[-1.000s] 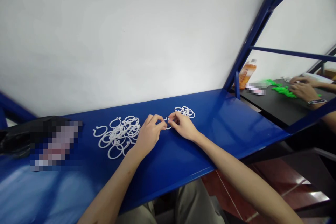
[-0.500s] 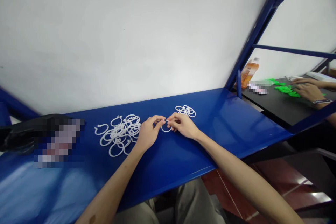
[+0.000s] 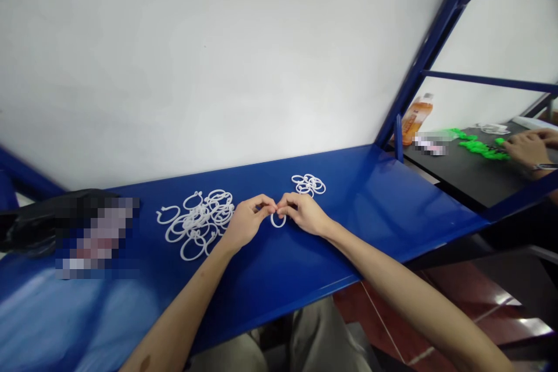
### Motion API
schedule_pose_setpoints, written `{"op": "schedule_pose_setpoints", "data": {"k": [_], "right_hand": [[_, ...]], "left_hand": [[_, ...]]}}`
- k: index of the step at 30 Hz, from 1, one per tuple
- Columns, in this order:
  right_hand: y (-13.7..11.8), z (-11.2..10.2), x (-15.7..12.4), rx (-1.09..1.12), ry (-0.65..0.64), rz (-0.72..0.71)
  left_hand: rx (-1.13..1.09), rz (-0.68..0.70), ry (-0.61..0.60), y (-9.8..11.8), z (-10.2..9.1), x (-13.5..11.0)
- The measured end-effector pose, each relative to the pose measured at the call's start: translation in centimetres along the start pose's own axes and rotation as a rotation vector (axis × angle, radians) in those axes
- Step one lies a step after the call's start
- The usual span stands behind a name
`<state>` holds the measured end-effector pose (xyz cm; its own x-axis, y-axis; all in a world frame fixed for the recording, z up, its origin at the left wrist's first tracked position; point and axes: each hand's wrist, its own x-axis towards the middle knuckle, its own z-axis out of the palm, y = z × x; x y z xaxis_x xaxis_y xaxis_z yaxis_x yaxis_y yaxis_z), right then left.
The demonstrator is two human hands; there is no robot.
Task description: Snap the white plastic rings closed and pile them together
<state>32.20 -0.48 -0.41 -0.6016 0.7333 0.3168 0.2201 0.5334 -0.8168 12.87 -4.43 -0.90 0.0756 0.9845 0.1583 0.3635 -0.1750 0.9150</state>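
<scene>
A pale wall [image 3: 218, 70] fills the upper frame above a glossy blue tabletop [image 3: 370, 203], with a slanting blue metal post [image 3: 421, 64] at upper right, a dark desk [image 3: 466, 180] beyond it, and reddish floor tiles [image 3: 370, 317] catching glare at lower right.

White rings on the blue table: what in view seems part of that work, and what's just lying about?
Likely part of it:
- left hand and right hand, pinching one white ring
- larger ring pile
- smaller ring pile

Apparently not:
- black bag, perhaps
- orange bottle
- green pieces near a co-worker's hand
</scene>
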Motion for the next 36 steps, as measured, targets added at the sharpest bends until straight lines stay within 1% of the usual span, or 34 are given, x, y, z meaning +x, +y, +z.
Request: {"op": "schedule_pose_setpoints", "data": {"k": [5, 7, 8, 10, 12, 13, 14, 16, 18, 21, 23, 28, 30, 32, 34, 35, 36], "right_hand": [[0.1, 0.4, 0.0, -0.118, -0.029, -0.050], [0.3, 0.3, 0.1, -0.199, 0.015, -0.069], [0.5, 0.2, 0.2, -0.256, 0.061, -0.073], [1.1, -0.6, 0.4, -0.384, 0.182, -0.056], [2.0, -1.7, 0.6, -0.498, 0.304, -0.005], [2.4, -2.4, 0.6, -0.545, 0.355, 0.028], [2.9, -3.0, 0.7, -0.584, 0.394, 0.059], [3.6, -4.1, 0.7, -0.627, 0.448, 0.112], [4.1, -4.7, 0.7, -0.641, 0.486, 0.149], [4.6, -4.9, 0.7, -0.674, 0.512, 0.165], [4.9, -4.9, 0.8, -0.695, 0.512, 0.159], [5.1, -5.1, 0.8, -0.677, 0.508, 0.113], [4.5, -4.9, 0.8, -0.668, 0.519, 0.083], [3.4, -4.2, 0.7, -0.646, 0.527, 0.043], [2.2, -3.1, 0.6, -0.575, 0.467, -0.007], [1.6, -2.4, 0.5, -0.518, 0.390, -0.033], [1.2, -1.6, 0.4, -0.443, 0.272, -0.054]], "left_hand": [[-0.004, 0.004, -0.084, 0.1, -0.7, 0.2], [0.044, 0.022, -0.059, 0.3, -0.8, 0.3], [0.093, 0.042, -0.014, 0.4, -1.0, 0.4], [0.292, 0.112, 0.131, 0.2, -1.3, 0.5], [0.616, 0.157, 0.306, -0.2, -1.9, 0.5], [0.791, 0.149, 0.376, -0.5, -2.2, 0.4], [0.947, 0.115, 0.418, -0.8, -2.5, 0.3], [1.150, 0.018, 0.421, -1.5, -3.1, 0.1], [1.230, -0.026, 0.366, -1.9, -3.4, 0.0], [1.242, -0.004, 0.278, -2.1, -3.4, 0.0], [1.217, 0.026, 0.245, -2.2, -3.2, 0.1], [1.062, 0.162, 0.254, -2.0, -2.4, 0.2], [1.009, 0.211, 0.264, -1.7, -1.8, 0.2], [0.969, 0.259, 0.266, -1.0, -1.0, 0.0], [0.899, 0.327, 0.224, -0.2, -0.1, -0.2], [0.845, 0.366, 0.175, 0.1, 0.3, -0.4], [0.792, 0.399, 0.110, 0.4, 0.8, -0.5]]}}
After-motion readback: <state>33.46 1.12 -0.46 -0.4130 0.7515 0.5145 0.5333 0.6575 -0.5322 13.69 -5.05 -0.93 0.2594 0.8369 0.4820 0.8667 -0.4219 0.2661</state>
